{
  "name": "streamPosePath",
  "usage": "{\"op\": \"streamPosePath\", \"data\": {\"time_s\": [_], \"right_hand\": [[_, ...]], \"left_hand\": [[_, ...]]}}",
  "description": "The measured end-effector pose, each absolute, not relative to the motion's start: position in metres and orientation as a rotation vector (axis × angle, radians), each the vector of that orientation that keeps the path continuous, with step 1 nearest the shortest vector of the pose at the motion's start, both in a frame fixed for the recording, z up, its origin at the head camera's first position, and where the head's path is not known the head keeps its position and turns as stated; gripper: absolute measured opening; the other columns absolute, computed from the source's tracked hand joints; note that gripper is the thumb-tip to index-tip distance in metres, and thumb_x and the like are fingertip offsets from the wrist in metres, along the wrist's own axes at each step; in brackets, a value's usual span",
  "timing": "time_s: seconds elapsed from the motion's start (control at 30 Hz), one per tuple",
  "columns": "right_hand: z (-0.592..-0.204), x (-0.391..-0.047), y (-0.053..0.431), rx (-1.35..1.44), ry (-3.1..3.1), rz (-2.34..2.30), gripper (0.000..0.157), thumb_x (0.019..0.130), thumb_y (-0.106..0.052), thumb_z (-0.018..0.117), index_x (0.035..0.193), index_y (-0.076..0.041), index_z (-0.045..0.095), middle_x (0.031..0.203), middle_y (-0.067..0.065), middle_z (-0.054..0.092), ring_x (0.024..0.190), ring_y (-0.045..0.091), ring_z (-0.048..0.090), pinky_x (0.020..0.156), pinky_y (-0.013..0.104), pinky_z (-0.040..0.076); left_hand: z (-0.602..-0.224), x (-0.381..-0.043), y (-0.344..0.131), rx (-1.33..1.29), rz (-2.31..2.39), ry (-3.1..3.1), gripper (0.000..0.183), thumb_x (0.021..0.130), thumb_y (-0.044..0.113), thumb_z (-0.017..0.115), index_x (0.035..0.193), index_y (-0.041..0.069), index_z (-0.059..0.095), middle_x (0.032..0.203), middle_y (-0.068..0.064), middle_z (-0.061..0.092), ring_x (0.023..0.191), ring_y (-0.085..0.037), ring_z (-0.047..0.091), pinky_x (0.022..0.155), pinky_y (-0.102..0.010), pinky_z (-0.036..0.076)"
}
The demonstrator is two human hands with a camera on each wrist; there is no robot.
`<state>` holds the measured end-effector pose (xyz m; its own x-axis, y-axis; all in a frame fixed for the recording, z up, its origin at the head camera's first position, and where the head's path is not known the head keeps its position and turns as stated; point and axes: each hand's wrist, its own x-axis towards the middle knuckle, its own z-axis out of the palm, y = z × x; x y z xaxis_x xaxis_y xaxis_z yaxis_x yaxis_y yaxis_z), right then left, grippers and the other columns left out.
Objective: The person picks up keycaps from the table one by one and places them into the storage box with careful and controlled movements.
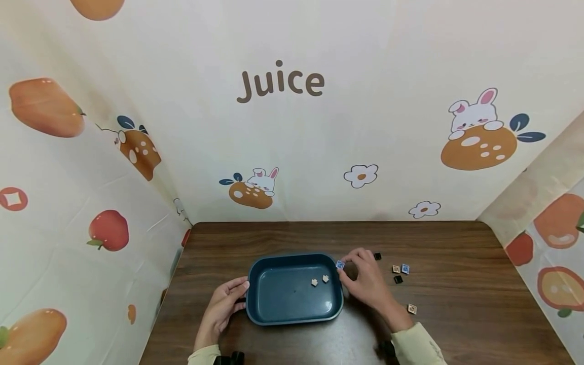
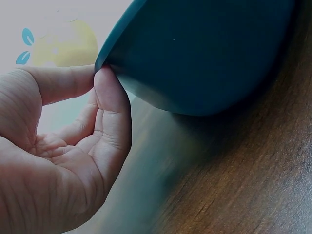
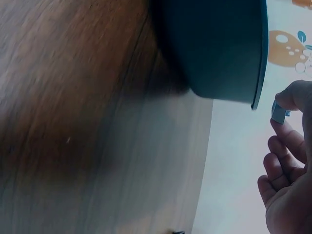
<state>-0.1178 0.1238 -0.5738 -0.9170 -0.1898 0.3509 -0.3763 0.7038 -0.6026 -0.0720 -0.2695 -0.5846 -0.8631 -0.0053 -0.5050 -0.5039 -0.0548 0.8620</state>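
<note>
A dark teal tray [image 1: 294, 320] lies on the wooden table, two small cream pieces [image 1: 314, 282] inside it toward the right. My left hand [image 1: 224, 307] pinches the tray's left rim between thumb and fingers; the left wrist view shows this grip up close. At the tray's right rim, my right hand [image 1: 367, 281] holds a small blue-and-white square tile [image 1: 340, 264] between thumb and index finger. The right wrist view shows that tile [image 3: 279, 113] edge-on, just outside the rim, with the other fingers loosely curled.
To the right of my right hand lie several small square tiles: a black one [image 1: 377, 256], another black one [image 1: 398, 279], a tan one [image 1: 396, 269], a blue one [image 1: 405, 269] and a pale one [image 1: 412, 308]. A printed curtain [image 1: 292, 137] stands behind the table [image 1: 456, 284].
</note>
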Motion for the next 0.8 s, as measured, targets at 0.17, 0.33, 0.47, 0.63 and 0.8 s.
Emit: {"op": "streamPosePath", "data": {"time_s": [0.17,0.33,0.47,0.63,0.8], "right_hand": [[-0.574,-0.117,0.115,0.526,-2.624,1.037,0.017,0.084,-0.015,0.088,0.096,-0.016,0.075,0.101,-0.002,0.065,0.099,0.012,0.052,0.083,0.033,0.046],[-0.575,-0.115,0.108,0.598,-2.603,1.039,0.019,0.084,-0.013,0.089,0.098,-0.014,0.076,0.102,0.0,0.065,0.098,0.011,0.05,0.079,0.029,0.046],[-0.577,-0.114,0.103,0.628,-2.62,1.032,0.019,0.085,-0.015,0.088,0.099,-0.015,0.075,0.103,-0.003,0.063,0.098,0.009,0.049,0.078,0.027,0.047],[-0.58,-0.113,0.095,0.67,-2.597,1.011,0.019,0.085,-0.017,0.088,0.099,-0.015,0.076,0.104,-0.003,0.063,0.099,0.01,0.052,0.08,0.03,0.05],[-0.583,-0.111,0.09,0.719,-2.564,0.97,0.02,0.084,-0.016,0.089,0.099,-0.013,0.076,0.104,-0.002,0.064,0.099,0.013,0.055,0.081,0.031,0.052]], "left_hand": [[-0.585,-0.072,-0.271,-0.538,1.975,1.879,0.058,0.106,0.021,0.066,0.151,-0.009,0.047,0.104,0.002,0.074,0.094,-0.012,0.067,0.073,-0.025,0.061],[-0.585,-0.074,-0.271,-0.538,1.966,1.887,0.058,0.105,0.021,0.067,0.15,-0.009,0.048,0.104,0.001,0.073,0.093,-0.012,0.067,0.073,-0.025,0.061],[-0.583,-0.074,-0.271,-0.549,1.963,1.894,0.056,0.105,0.021,0.067,0.149,-0.009,0.05,0.104,0.0,0.073,0.093,-0.012,0.066,0.072,-0.026,0.061],[-0.582,-0.073,-0.271,-0.55,1.961,1.899,0.055,0.105,0.019,0.067,0.149,-0.009,0.05,0.104,0.0,0.074,0.092,-0.012,0.066,0.072,-0.026,0.061],[-0.583,-0.073,-0.27,-0.55,1.964,1.902,0.055,0.105,0.019,0.067,0.149,-0.009,0.05,0.104,0.0,0.073,0.093,-0.012,0.066,0.072,-0.026,0.061]]}}
